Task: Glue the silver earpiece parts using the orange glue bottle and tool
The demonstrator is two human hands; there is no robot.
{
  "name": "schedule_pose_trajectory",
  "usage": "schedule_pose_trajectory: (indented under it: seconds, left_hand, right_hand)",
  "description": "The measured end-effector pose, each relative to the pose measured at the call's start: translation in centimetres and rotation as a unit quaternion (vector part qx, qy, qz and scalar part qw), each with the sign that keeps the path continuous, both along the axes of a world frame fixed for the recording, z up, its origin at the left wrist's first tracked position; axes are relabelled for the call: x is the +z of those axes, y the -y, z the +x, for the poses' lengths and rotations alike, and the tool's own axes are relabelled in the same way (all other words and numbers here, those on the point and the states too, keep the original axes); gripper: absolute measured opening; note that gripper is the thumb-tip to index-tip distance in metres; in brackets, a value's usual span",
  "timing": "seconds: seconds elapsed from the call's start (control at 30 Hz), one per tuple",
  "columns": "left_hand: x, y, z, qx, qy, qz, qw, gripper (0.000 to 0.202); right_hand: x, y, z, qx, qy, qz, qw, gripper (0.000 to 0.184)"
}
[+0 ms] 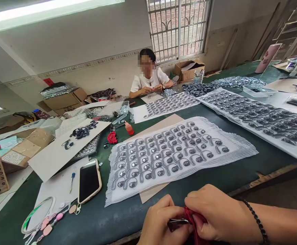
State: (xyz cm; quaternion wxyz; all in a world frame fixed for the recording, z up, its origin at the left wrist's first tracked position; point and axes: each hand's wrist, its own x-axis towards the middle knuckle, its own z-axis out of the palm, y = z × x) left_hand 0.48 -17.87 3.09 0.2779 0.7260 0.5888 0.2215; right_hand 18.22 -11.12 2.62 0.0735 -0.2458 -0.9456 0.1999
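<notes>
At the near edge of the table, my left hand is closed, its fingers pinching a small shiny dark metal piece whose kind I cannot make out. Pressed up beside it, my right hand grips a piece of red cloth, which touches the metal piece. Part of the cloth hangs below the frame. Just beyond both hands lies a white foam sheet with rows of grey curved hook-like pieces, each with a dark round faceted stone.
A phone, a small blue-handled screwdriver and a beaded strap lie at left. Behind them are an orange-red bottle and a red cloth bundle. Another person sits across, handling small pieces. More filled sheets stretch right.
</notes>
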Motion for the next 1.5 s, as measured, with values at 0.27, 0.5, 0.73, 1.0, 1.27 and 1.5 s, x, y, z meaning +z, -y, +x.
schedule_pose_trajectory:
  seconds: [0.27, 0.5, 0.73, 1.0, 1.27, 1.5]
  left_hand:
    - [0.8, 0.0, -0.7, -0.018, 0.039, -0.057, 0.997, 0.014]
    - [0.8, 0.2, 0.0, -0.001, 0.032, -0.036, 0.999, 0.014]
    - [-0.1, -0.4, 0.1, 0.049, 0.052, -0.029, 0.997, 0.018]
    - [1.0, -1.6, -0.6, 0.068, 0.053, -0.017, 0.996, 0.015]
    - [1.1, -3.1, -1.1, 0.053, 0.023, 0.034, 0.998, 0.016]
    - [1.0, -3.3, -2.1, 0.063, 0.017, 0.043, 0.997, 0.016]
  right_hand:
    - [0.3, -0.3, -0.3, 0.067, -0.011, 0.029, 0.997, 0.004]
    - [0.8, -0.6, -0.6, 0.051, -0.031, -0.027, 0.998, 0.009]
    - [0.2, -1.4, -0.9, 0.017, -0.016, 0.005, 1.0, 0.001]
    - [0.8, -2.8, -1.2, 0.006, -0.105, 0.06, 0.993, 0.008]
    - [0.7, -4.0, -1.7, -0.01, -0.104, 0.156, 0.982, 0.016]
    - [1.2, -6.6, -0.7, -0.103, -0.102, 0.148, 0.978, 0.016]
